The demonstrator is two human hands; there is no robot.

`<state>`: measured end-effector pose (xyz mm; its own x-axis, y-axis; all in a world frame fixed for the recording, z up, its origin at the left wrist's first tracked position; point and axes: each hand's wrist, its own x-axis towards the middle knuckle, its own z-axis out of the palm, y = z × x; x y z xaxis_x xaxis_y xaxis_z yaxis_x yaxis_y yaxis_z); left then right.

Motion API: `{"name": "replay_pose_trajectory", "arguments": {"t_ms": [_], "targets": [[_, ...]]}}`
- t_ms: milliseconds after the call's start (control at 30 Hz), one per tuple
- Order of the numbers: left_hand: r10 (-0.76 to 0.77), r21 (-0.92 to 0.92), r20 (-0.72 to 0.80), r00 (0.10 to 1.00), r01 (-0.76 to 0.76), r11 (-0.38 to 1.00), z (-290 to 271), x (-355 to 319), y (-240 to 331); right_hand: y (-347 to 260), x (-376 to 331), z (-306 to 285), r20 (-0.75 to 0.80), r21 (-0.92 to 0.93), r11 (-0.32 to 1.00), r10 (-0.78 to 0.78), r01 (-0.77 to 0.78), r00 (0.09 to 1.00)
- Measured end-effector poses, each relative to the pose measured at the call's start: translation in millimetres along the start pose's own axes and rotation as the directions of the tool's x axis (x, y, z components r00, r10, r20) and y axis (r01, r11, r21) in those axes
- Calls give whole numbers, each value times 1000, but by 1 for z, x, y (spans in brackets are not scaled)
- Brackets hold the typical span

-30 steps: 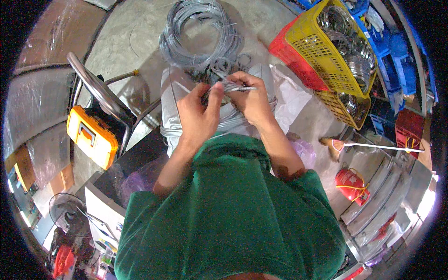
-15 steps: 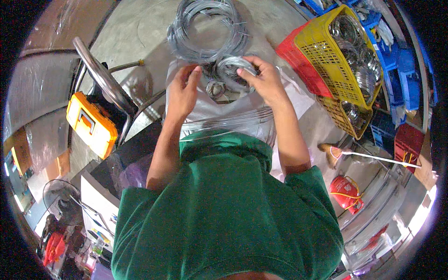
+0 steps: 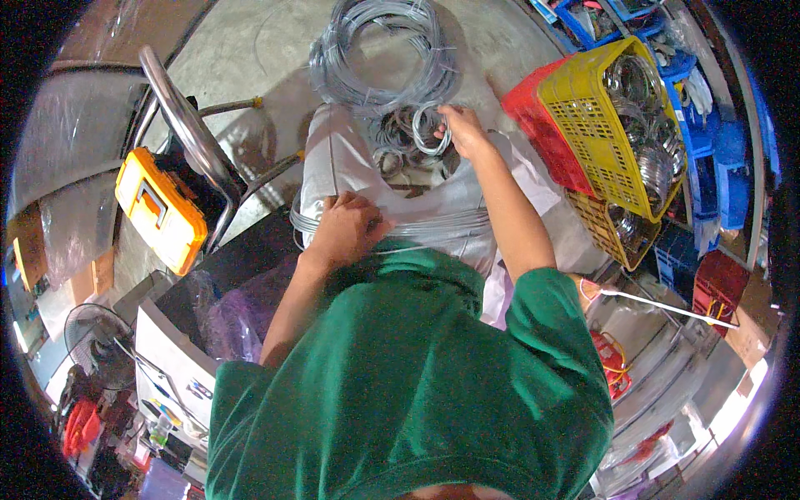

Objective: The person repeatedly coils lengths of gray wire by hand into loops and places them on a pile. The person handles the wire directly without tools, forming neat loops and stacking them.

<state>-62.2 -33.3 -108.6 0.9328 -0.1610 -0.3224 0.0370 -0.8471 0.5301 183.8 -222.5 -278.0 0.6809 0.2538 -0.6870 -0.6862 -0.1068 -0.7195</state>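
Note:
My right hand grips a small coil of grey wire by its right side and holds it up below a large ring of bundled wire. At my lap, my left hand rests with curled fingers over a bundle of long thin wire strands lying across my thighs. Its fingertips are blurred, so what they pinch, if anything, is hidden. The large wire coil, bound at several spots, lies on the floor ahead. Between my legs sit smaller dark wire coils.
A yellow crate of shiny wire coils tilts at the right beside a red crate. Blue bins line the far right. A bent metal tube frame and a yellow-orange toolbox are at my left. A fan stands behind.
My left hand has drawn back from the small coil to the strands on my lap. My right hand keeps the coil, now hanging as an upright ring.

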Motion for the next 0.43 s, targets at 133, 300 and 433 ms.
{"name": "replay_pose_trajectory", "arguments": {"t_ms": [133, 300, 433], "targets": [[50, -61, 43, 998, -48, 997, -4, 0, 5, 3, 7, -9, -144, -119, 980, 145, -163, 979], [39, -266, 63, 997, -21, 964, -9, 4, 6, -3, -24, -19, 85, -377, 925, 81, -43, 993], [1, -270, 148, 989, 40, 962, -13, 2, 4, 5, -82, -18, 305, -404, 874, -149, 270, 941]]}}
